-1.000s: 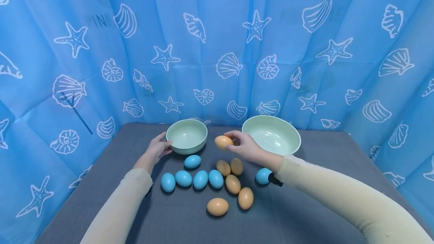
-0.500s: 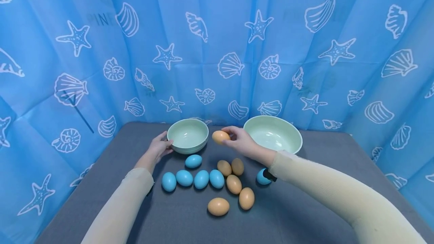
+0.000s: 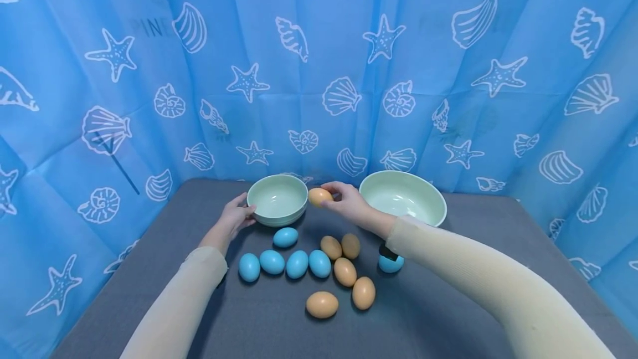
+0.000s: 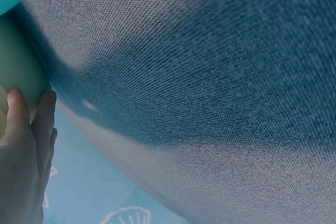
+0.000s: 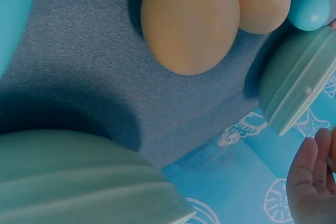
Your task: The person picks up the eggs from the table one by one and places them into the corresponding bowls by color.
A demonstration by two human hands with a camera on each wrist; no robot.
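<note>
Head view: I see the right hand (image 3: pixel 350 204) pinching a brown egg (image 3: pixel 318 197) between thumb and fingers, clear of the grey table (image 3: pixel 428 314) and just beside the right rim of the smaller bowl (image 3: pixel 276 195), near the table's far edge. The left hand (image 3: pixel 233 218) lies at that bowl's left side, fingers nearly straight with their tips touching it; whether the thumb hooks over the rim I can't tell. The larger bowl (image 3: pixel 396 190) stands further right along the same far edge.

My main worry is the rim. From here I can't judge the egg's height over it, and a low pass could knock the shell and jar the egg out of the pinch. That grip is near one end of a smooth, rounded thing, so I'd expect it to twist if squeezed unevenly. Too firm a push from the left hand could slide the bowl and spoil the aim.

Down toward the near edge, five brown eggs (image 3: pixel 345 271) and five blue eggs (image 3: pixel 297 265) lie loose; a dropped egg could set them rolling. The right forearm with its black wristband (image 3: pixel 388 252) passes above a lone blue egg (image 3: pixel 392 266), so a dipping wrist might nudge it.
</note>
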